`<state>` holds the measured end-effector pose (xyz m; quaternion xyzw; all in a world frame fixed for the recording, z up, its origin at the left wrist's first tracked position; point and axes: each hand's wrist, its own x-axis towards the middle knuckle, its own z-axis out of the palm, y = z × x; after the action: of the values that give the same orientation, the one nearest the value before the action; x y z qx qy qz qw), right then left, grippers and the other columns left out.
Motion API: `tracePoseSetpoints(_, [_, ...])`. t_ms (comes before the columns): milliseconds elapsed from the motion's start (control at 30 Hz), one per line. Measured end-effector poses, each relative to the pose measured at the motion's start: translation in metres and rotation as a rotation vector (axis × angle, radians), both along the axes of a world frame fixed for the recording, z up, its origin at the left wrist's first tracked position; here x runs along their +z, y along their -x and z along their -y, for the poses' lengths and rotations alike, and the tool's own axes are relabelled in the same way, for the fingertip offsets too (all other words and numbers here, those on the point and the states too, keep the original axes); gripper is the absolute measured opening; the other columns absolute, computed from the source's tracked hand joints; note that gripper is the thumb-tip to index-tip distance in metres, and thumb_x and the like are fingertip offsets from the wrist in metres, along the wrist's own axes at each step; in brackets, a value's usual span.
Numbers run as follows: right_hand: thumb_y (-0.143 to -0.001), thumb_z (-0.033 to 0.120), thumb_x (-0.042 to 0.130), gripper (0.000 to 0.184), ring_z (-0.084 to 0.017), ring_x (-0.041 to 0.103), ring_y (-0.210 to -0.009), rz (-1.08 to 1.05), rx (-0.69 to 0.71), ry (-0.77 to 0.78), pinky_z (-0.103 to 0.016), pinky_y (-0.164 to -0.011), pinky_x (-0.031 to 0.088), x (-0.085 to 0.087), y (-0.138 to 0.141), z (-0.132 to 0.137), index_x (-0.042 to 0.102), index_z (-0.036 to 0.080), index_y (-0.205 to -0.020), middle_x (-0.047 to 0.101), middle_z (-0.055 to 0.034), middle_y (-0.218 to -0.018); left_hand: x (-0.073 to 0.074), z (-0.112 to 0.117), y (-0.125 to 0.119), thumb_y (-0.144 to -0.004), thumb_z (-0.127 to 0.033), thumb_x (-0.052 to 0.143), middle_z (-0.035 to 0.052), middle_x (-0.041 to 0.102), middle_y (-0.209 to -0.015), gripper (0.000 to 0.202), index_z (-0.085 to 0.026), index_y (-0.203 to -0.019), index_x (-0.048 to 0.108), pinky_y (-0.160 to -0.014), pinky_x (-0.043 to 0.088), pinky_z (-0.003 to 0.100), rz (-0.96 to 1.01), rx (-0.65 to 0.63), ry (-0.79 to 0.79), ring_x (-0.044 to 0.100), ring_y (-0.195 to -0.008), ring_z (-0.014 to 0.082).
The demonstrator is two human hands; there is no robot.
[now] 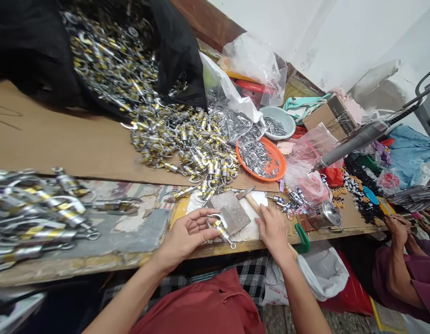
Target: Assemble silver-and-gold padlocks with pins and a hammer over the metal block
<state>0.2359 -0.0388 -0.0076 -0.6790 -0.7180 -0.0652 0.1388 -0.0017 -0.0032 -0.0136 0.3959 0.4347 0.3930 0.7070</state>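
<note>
My left hand (183, 236) holds a small silver-and-yellow metal fitting (221, 227) between thumb and fingers. The fitting has a curved arm on one side and a small ring at its lower end. It is at the near edge of a flat grey metal block (231, 211), which rests on a white sheet (262, 229). Over the wooden handle of a hammer (253, 203) my right hand (273, 232) is closed. The hammer's narrow head lies at the far right corner of the block.
Many similar fittings (187, 139) spill from a black bag (180, 51); more (44, 218) lie at left. An orange tray (283, 162) holds small metal parts. A metal mug (324, 215) and green clamp-like piece (302, 239) stand right. Another person's hands (398, 229) are at far right.
</note>
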Motion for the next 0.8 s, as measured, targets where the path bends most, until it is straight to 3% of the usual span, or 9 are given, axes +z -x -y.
tracePoseSetpoints(133, [-0.086, 0.027, 0.053, 0.03, -0.022, 0.055, -0.081, 0.13, -0.047, 0.071, -0.032, -0.071, 0.044, -0.009, -0.001, -0.014, 0.057, 0.014, -0.114, 0.061, -0.0108, -0.089, -0.004, -0.002, 0.0, -0.054, -0.029, 0.08, 0.0026, 0.068, -0.077, 0.048, -0.017, -0.096, 0.059, -0.067, 0.053, 0.029, 0.036, -0.049, -0.004, 0.066, -0.068, 0.0181])
tracePoseSetpoints(267, [-0.088, 0.029, 0.049, 0.025, -0.019, 0.058, -0.078, -0.035, -0.026, 0.143, -0.028, -0.068, 0.045, -0.006, 0.0, -0.017, 0.057, 0.017, -0.108, 0.061, -0.0071, -0.088, 0.0, 0.0, 0.0, -0.057, -0.024, 0.079, -0.0014, 0.066, -0.073, 0.054, -0.02, -0.103, 0.052, -0.061, 0.051, 0.024, 0.099, -0.025, 0.007, 0.064, -0.064, 0.015])
tracePoseSetpoints(367, [-0.089, 0.029, 0.046, 0.023, -0.018, 0.059, -0.08, -0.243, -0.012, 0.051, -0.029, -0.07, 0.047, 0.005, 0.003, -0.01, 0.055, 0.017, -0.107, 0.061, -0.0062, -0.093, 0.005, 0.001, -0.001, -0.058, -0.023, 0.078, -0.002, 0.065, -0.072, 0.053, -0.02, -0.102, 0.05, -0.06, 0.05, 0.024, 0.111, -0.032, 0.01, 0.064, -0.064, 0.0144])
tracePoseSetpoints(467, [-0.09, 0.028, 0.045, 0.026, -0.019, 0.061, -0.088, -0.337, 0.092, -0.047, -0.029, -0.075, 0.049, 0.021, 0.009, 0.005, 0.053, 0.017, -0.112, 0.063, -0.0076, -0.098, 0.008, 0.002, -0.001, -0.057, -0.024, 0.078, -0.0024, 0.064, -0.071, 0.052, -0.02, -0.101, 0.05, -0.06, 0.049, 0.024, 0.112, -0.031, 0.007, 0.064, -0.063, 0.0147])
tracePoseSetpoints(633, [-0.091, 0.017, 0.045, 0.04, -0.015, 0.063, -0.081, -0.287, 0.31, -0.016, -0.023, -0.071, 0.05, 0.047, 0.027, 0.033, 0.044, 0.022, -0.131, 0.065, -0.0046, -0.095, 0.008, 0.002, -0.002, -0.057, -0.023, 0.079, -0.0035, 0.064, -0.071, 0.055, -0.021, -0.101, 0.047, -0.059, 0.049, 0.023, 0.165, -0.023, 0.034, 0.063, -0.062, 0.0136])
tracePoseSetpoints(800, [-0.09, 0.011, 0.043, 0.047, -0.013, 0.063, -0.072, -0.139, 0.36, 0.008, -0.02, -0.06, 0.051, 0.052, 0.033, 0.046, 0.041, 0.023, -0.135, 0.064, -0.0039, -0.086, 0.006, 0.002, -0.004, -0.055, -0.022, 0.08, -0.0046, 0.064, -0.069, 0.055, -0.02, -0.1, 0.047, -0.057, 0.048, 0.021, 0.193, -0.004, 0.034, 0.061, -0.059, 0.0111])
